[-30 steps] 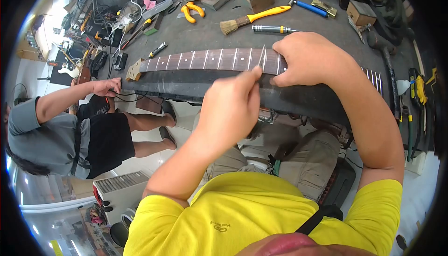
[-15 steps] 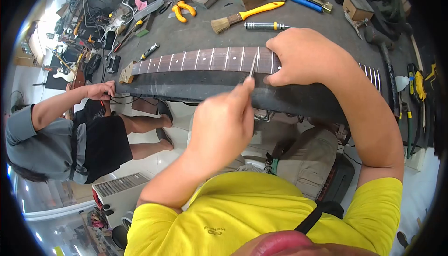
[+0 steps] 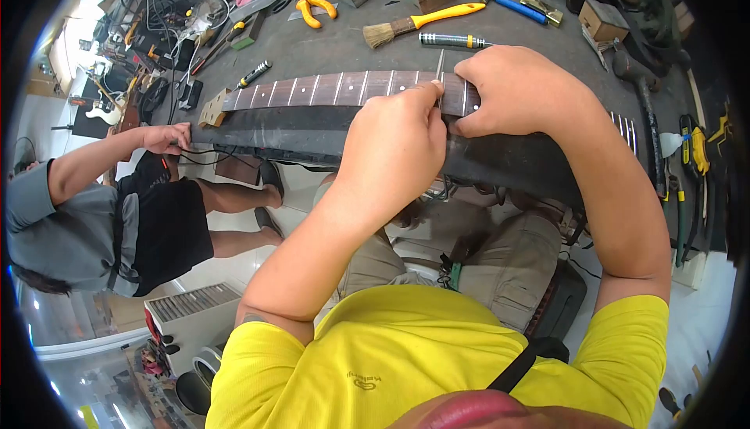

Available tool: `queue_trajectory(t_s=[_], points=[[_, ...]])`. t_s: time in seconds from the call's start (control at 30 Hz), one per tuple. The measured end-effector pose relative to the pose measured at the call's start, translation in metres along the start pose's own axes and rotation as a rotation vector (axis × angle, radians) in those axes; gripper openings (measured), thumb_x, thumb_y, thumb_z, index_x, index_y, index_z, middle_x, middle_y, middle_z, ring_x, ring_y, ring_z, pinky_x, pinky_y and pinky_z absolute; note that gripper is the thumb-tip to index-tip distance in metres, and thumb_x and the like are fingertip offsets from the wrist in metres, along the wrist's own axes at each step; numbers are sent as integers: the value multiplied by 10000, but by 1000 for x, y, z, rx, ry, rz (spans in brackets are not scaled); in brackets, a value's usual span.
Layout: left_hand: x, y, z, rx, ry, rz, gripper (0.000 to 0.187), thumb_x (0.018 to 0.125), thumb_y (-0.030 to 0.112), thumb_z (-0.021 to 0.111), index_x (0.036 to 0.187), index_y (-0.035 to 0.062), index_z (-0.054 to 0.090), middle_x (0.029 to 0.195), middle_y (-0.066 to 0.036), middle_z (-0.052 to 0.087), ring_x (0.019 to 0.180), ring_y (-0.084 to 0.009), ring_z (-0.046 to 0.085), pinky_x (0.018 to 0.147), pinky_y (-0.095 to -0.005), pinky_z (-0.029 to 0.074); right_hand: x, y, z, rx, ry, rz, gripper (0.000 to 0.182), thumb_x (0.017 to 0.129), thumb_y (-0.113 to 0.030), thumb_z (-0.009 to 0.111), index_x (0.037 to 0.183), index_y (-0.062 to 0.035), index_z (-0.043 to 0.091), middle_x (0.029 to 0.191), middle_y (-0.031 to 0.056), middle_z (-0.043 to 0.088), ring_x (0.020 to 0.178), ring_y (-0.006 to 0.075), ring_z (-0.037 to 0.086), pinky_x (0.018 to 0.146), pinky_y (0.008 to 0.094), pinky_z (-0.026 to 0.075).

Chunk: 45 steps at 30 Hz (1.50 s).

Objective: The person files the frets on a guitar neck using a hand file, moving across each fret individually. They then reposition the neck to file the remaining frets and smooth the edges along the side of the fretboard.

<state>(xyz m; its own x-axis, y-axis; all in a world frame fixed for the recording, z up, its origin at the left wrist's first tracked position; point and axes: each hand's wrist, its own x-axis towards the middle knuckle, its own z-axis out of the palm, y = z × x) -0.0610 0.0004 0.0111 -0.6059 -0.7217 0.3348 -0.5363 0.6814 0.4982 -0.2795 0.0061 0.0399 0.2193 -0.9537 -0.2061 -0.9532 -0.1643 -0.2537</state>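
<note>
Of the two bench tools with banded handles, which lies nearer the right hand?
The silver-handled tool beside the yellow-handled brush, close to the right hand. The other banded tool lies by the left end of the fretboard.

**Dark desk (image 3: 328, 48) over pale floor (image 3: 303, 202)**

The matte desk spans the upper view. A white unit (image 3: 199, 321) with a slatted top stands at lower left; bright light (image 3: 74, 34) washes out the upper left edge.
</note>
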Motion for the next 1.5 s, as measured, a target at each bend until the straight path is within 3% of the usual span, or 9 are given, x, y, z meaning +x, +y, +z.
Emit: queue_trajectory(t_s=[0.2, 0.33, 0.43, 0.63, 0.83, 0.97, 1.2, 1.3, 1.5], points=[[-67, 17, -13, 13, -47, -25, 322, 986, -39, 689, 1301, -21, 756, 909, -265, 748, 809, -471, 748, 710, -456, 595, 1, 10, 16, 51, 144, -41, 491, 783, -430, 856, 968, 15, 761, 915, 228, 761, 912, 432, 747, 830, 503, 596], [-18, 4, -6, 18, -7, 59, 269, 983, -17, 696, 1242, -42, 766, 891, -279, 741, 838, -473, 753, 730, -459, 599, 0, 2, 5, 56, 89, -26, 500, 789, -434, 853, 974, 20, 760, 913, 227, 759, 909, 434, 746, 830, 503, 595], [11, -1, 3, 14, 0, 0, 266, 983, -14, 701, 1239, -49, 764, 886, -292, 734, 827, -471, 755, 712, -466, 593, -2, -3, -4, -6, -8, 19, 538, 824, -466, 799, 1074, 10, 796, 1049, 217, 811, 1021, 393, 782, 920, 485, 625], [-68, 8, -8, -27, 7, 26, 326, 986, -31, 702, 1309, -43, 744, 893, -269, 732, 741, -435, 747, 668, -427, 578, 0, 11, 18, 58, 161, -35, 499, 793, -437, 860, 959, 22, 752, 915, 223, 761, 912, 432, 750, 838, 500, 599], [-16, 2, -4, -11, -7, 13, 314, 991, -32, 693, 1299, -33, 754, 895, -269, 731, 747, -446, 738, 673, -442, 575, 0, 6, 9, 43, 92, -26, 508, 803, -442, 849, 966, 30, 756, 932, 228, 767, 939, 430, 754, 851, 498, 604], [-74, 7, -3, -12, 30, 57, 324, 975, -59, 702, 1294, -53, 753, 914, -265, 740, 756, -418, 762, 677, -406, 583, -2, 5, 8, 60, 101, -8, 510, 789, -433, 858, 965, 34, 755, 926, 234, 766, 934, 436, 754, 846, 504, 603], [2, -3, -1, -34, -47, -29, 319, 997, -20, 687, 1310, -48, 749, 939, -280, 750, 773, -436, 761, 695, -431, 587, -1, 4, 8, 42, 86, -13, 507, 792, -429, 854, 969, 36, 757, 931, 241, 764, 933, 444, 749, 844, 510, 600], [-37, 4, -9, 6, -29, 66, 338, 989, -40, 686, 1321, -41, 746, 941, -279, 752, 788, -441, 762, 704, -431, 594, -1, 7, 11, 52, 125, -52, 507, 798, -430, 854, 968, 37, 757, 938, 244, 761, 951, 445, 745, 858, 510, 596], [-76, 8, -46, -58, -131, -3, 382, 1003, -63, 699, 1383, -58, 725, 877, -219, 748, 666, -260, 746, 662, -334, 570, 0, 8, 13, 66, 117, -37, 521, 795, -443, 865, 973, 35, 757, 955, 245, 757, 984, 443, 739, 883, 511, 588]])
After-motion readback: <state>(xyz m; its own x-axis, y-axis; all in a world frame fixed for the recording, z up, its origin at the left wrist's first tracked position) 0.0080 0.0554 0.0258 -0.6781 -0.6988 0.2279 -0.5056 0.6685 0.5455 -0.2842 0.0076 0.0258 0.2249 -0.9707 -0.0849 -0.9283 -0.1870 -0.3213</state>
